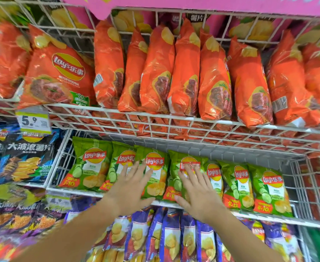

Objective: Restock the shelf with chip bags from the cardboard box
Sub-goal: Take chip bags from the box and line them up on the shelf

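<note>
A row of green Lay's chip bags stands upright in a white wire shelf basket at mid-height. My left hand lies flat with fingers spread against the front of a green bag left of centre. My right hand presses flat, fingers apart, on the neighbouring green bag. Neither hand grips a bag. The cardboard box is out of sight.
Orange Lay's bags fill the wire basket above. Blue-purple bags stand on the shelf below. Black and blue bags sit to the left under a 5.9 price tag. A gap shows at the green basket's right end.
</note>
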